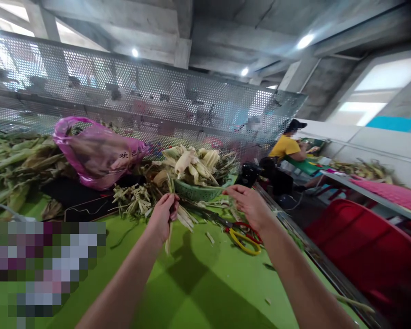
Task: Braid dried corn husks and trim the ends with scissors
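Note:
My left hand [164,214] is closed in a pinch around a narrow strip of corn husk [169,241], whose ends stick out above and below the fingers. To the right, my right hand [249,204] has its thumb and fingertips pressed together near the basket's right rim; whatever lies between them is too small to make out. Between and beyond both hands stands a green basket [198,192] heaped with pale corn husks [192,167]. Scissors with yellow and red handles [246,244] rest on the green tabletop [219,288], just below my right hand.
A pink plastic bag [99,153] sits at the back left beside piled husks [17,155]. Cut husk pieces [135,201] lie left of the basket. Behind rises a perforated metal panel [150,105]. At right are a red chair [366,256] and a person in yellow [285,145].

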Action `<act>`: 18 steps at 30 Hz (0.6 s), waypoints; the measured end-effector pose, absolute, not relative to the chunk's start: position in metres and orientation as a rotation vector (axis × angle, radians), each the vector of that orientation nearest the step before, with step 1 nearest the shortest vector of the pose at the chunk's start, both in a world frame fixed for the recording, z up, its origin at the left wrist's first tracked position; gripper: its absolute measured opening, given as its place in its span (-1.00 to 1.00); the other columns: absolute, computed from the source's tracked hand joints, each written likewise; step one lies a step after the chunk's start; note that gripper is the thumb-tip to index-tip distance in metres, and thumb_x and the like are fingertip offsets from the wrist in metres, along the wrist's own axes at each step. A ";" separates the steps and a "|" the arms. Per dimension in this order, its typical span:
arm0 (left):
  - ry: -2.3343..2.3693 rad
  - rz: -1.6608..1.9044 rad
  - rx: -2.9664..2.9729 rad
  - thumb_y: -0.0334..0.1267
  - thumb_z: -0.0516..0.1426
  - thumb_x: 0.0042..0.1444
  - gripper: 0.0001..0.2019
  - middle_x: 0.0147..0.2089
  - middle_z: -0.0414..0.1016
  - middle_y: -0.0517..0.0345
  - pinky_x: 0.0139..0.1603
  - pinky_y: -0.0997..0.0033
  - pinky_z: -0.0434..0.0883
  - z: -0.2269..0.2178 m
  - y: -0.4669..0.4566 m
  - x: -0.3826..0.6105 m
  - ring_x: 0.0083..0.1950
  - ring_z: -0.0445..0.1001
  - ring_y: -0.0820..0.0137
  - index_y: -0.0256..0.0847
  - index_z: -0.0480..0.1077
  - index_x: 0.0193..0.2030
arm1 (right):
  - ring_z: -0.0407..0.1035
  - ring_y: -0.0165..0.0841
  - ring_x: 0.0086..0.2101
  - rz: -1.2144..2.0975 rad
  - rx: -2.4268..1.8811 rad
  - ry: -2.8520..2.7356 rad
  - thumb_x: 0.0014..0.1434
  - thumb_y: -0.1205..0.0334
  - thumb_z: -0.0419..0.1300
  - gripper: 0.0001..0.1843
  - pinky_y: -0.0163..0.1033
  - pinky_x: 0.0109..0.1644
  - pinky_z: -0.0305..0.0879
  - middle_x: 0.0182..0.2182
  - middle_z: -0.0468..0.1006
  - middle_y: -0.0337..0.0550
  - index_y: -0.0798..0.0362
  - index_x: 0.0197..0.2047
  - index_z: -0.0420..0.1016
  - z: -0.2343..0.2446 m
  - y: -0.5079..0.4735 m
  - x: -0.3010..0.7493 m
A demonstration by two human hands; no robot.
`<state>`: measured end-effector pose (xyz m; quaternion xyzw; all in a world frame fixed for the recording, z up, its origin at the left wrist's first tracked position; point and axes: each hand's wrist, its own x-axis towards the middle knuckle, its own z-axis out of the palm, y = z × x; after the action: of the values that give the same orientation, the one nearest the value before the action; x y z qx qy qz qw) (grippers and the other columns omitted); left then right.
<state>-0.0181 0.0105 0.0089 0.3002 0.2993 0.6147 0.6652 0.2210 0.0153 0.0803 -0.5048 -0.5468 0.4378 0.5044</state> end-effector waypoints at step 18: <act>0.666 1.376 0.675 -0.11 0.26 -0.04 -0.72 -0.59 0.19 0.36 -0.67 0.63 -0.06 0.009 0.008 -0.018 -0.69 0.04 0.69 -0.25 0.29 -0.39 | -0.11 -0.58 -0.75 0.592 -0.782 -0.988 -0.15 0.30 0.41 -0.73 -0.26 -0.57 -0.33 -0.76 0.15 -0.42 0.03 -0.57 0.35 0.165 -0.048 0.334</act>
<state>-0.0182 0.0085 0.0088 0.2996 0.2955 0.6107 0.6708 0.3343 -0.0483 0.1649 -0.3600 -0.4552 0.2728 0.7673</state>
